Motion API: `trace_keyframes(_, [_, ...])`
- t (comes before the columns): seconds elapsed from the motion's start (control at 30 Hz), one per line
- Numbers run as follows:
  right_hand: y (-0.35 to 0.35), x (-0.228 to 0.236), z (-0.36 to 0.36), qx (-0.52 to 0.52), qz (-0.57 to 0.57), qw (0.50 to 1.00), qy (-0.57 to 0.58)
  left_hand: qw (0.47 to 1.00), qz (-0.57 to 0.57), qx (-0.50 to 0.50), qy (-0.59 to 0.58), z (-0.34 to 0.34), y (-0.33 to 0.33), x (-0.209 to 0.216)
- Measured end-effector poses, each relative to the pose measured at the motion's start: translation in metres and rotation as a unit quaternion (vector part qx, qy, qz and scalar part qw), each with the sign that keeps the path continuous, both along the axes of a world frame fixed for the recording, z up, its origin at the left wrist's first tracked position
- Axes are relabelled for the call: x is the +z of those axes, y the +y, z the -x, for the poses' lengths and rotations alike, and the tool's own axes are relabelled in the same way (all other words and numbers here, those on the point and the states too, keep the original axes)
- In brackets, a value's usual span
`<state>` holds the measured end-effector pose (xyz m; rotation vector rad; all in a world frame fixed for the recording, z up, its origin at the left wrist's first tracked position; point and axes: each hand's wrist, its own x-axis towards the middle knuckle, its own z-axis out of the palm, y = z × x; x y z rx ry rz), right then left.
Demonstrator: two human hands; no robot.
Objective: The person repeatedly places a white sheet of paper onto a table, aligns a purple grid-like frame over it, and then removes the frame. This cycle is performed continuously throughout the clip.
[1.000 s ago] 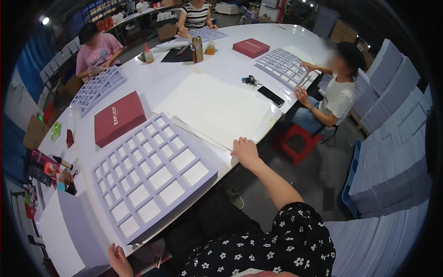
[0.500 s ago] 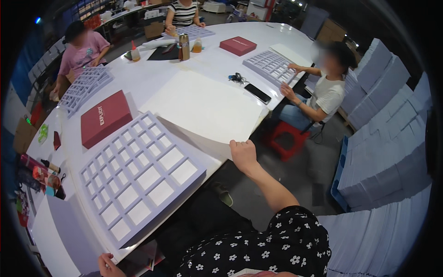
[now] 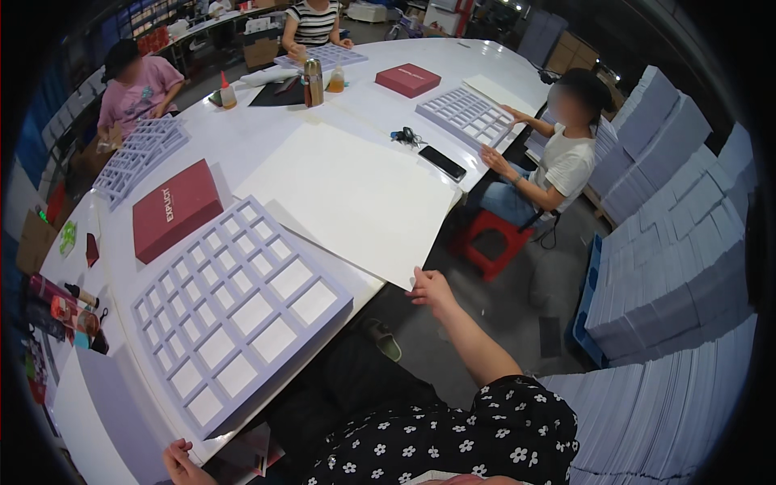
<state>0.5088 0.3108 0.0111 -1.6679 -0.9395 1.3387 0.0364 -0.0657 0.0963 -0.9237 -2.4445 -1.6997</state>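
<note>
At the near table edge, my right hand point(image 3: 432, 293) pinches the corner of a large white sheet point(image 3: 356, 182), thumb above and fingers below. The sheet lies across the table, its near corner sticking out past the edge. To its left a pale lilac tray point(image 3: 257, 308) lies flat, divided into many square and oblong compartments with white bottoms. Beside the tray's nearest corner, low at the left, is my left hand point(image 3: 182, 462). Its fingers are loosely bent and slightly apart, with nothing visible in them.
A dark red box point(image 3: 178, 212) sits behind the tray; another red box point(image 3: 408, 79) is farther back. A phone point(image 3: 442, 162), keys point(image 3: 406, 137) and a metal flask point(image 3: 314, 83) stand or lie on the white table. Co-workers handle similar trays point(image 3: 465, 113). Tall sheet stacks point(image 3: 663, 283) fill the right.
My right hand has moved nearer to me and turned, from the sheet's edge to its corner, and the sheet now looks flatter. My left hand has barely shifted.
</note>
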Motion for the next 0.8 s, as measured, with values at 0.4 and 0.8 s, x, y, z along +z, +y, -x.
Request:
trace_keyframes(0.4, [0.033, 0.051, 0.034, -0.003, -0.02, 0.923, 0.385, 1.0, 0.001, -0.012, -0.012, -0.006, -0.006, 0.006])
trace_keyframes(0.8, [-0.01, 0.109, 0.095, 0.211, 0.028, 0.82, 0.531, 0.969, -0.153, -0.086, -0.172, 0.0, 0.019, 0.021])
